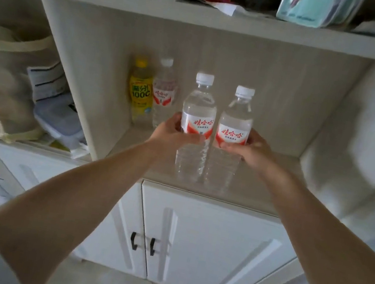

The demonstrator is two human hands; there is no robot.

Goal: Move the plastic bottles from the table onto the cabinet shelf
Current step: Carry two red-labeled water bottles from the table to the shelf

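Taking the cabinet shelf (263,169) as your landmark, you have two water bottles, the left water bottle (197,121) and right water bottle (232,134), upright side by side at its front, with a juice bottle (141,92) and a third water bottle (163,93) behind them, toward the back left.

Clear glossy plastic, ribbed lower half: left water bottle (196,128), right water bottle (231,139). Matt pale woodgrain laminate: cabinet shelf (136,143). Smooth white panel finish: cabinet doors (209,244). Dark metal-look door handles (134,241).
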